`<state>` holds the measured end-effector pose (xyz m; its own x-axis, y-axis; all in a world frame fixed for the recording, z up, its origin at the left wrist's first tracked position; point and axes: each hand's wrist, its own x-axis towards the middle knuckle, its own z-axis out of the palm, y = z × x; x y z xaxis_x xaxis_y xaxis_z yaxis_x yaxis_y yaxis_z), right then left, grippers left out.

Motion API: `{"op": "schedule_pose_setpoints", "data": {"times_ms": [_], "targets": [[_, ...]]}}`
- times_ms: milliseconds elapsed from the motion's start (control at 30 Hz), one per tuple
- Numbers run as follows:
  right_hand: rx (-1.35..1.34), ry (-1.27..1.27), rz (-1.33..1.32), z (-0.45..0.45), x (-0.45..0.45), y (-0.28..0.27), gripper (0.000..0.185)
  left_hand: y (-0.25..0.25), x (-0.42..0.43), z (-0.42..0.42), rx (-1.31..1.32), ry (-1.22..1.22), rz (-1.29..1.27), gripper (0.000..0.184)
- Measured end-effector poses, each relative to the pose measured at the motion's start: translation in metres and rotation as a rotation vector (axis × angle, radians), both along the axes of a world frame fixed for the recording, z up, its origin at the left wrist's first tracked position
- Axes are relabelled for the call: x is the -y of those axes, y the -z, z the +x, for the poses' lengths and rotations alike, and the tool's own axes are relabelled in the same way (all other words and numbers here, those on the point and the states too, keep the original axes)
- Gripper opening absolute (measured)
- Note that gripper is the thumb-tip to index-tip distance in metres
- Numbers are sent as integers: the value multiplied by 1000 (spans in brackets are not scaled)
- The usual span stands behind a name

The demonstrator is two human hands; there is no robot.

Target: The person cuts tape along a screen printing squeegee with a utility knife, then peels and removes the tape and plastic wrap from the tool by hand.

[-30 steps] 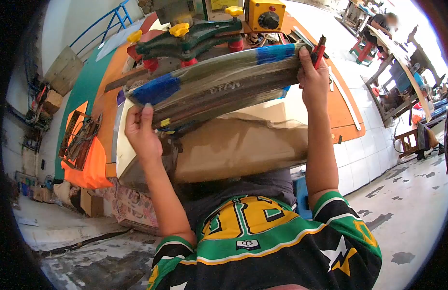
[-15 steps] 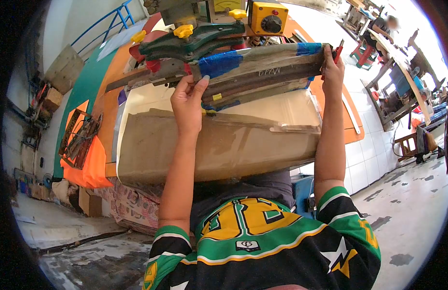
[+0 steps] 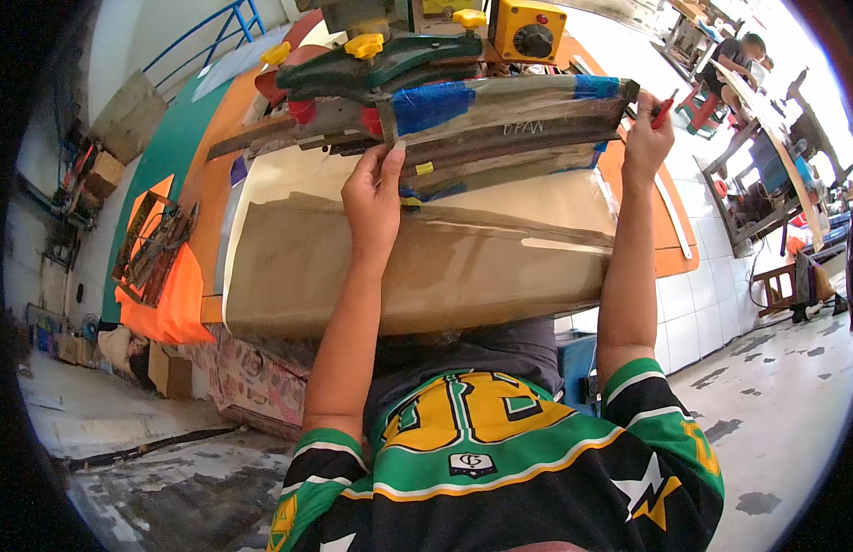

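A long framed panel (image 3: 518, 129), with blue tape on its corners and handwritten letters, is held up between my hands. My left hand (image 3: 376, 189) pinches its left end, thumb on the near face. At the right end, my right hand (image 3: 647, 138) grips the edge and also has a red tool (image 3: 664, 112) in it, pointing up. Below the panel lies a brown translucent sheet (image 3: 417, 276) over cream paper (image 3: 288, 173). Just behind the panel stands a dark green clamp frame (image 3: 380, 72) with yellow knobs and red feet.
A yellow control box (image 3: 526, 32) with a black dial stands at the back. Orange material (image 3: 173, 299) and a rusty metal frame (image 3: 155, 248) lie at the left edge. A steel ruler (image 3: 673, 216) lies at the right. A seated person (image 3: 735, 63) is far right.
The panel has moved right and levelled out, with both hands still on it. More of the brown sheet and cream paper shows at the left.
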<state>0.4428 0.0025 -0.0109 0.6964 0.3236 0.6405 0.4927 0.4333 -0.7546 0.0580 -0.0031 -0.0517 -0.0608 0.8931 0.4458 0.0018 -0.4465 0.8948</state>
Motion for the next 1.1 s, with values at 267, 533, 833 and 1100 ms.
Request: {"op": "schedule_pose_setpoints", "data": {"times_ms": [267, 533, 833, 1100], "targets": [[-65, -422, -202, -96, 44, -52, 32, 2, 1, 2, -254, -213, 137, 37], [427, -649, -432, -225, 71, -36, 34, 7, -2, 0, -431, -341, 227, 34], [478, -614, -322, -245, 62, -25, 49, -1, 0, -2, -288, -363, 257, 22], [613, -447, -324, -251, 62, -14, 53, -3, 2, -3, -376, -369, 309, 17]]}}
